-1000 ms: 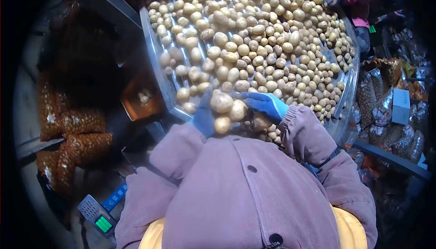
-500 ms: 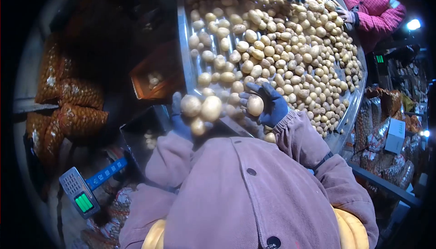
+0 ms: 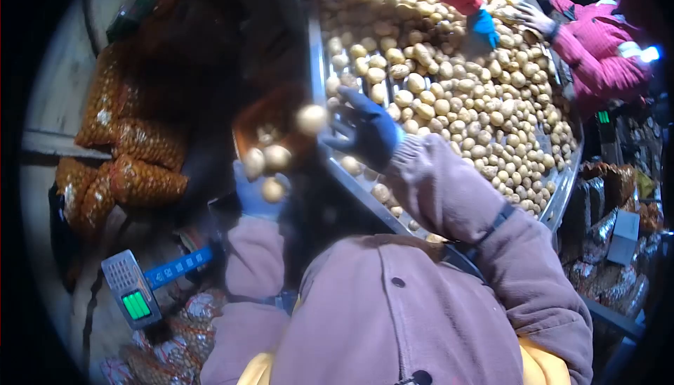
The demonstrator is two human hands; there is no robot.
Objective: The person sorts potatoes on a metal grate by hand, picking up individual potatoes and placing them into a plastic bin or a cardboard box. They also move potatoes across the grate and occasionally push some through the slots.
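My left hand (image 3: 260, 195), in a blue glove, is turned up in front of an orange container (image 3: 246, 128). One potato (image 3: 272, 189) lies against its palm, and two more potatoes (image 3: 277, 157) sit at its fingertips; blur hides whether those two still touch the glove. My right hand (image 3: 365, 131), gloved in blue too, is over the left edge of the sorting table (image 3: 317, 55), fingers spread. Just left of those fingers a blurred potato (image 3: 311, 119) appears in the air, apart from the hand. Many potatoes (image 3: 463, 104) cover the table.
Filled orange mesh sacks (image 3: 147, 181) are stacked at left, with a green-lit scale display (image 3: 136, 305) below them. Across the table are a co-worker's blue-gloved hand (image 3: 484, 28) and another person in a pink jacket (image 3: 597, 48). More sacks (image 3: 597, 272) stand at right.
Both hands have moved left and toward the orange container with the potatoes. The potato in my right hand has left its fingers, which have opened. The view has shifted.
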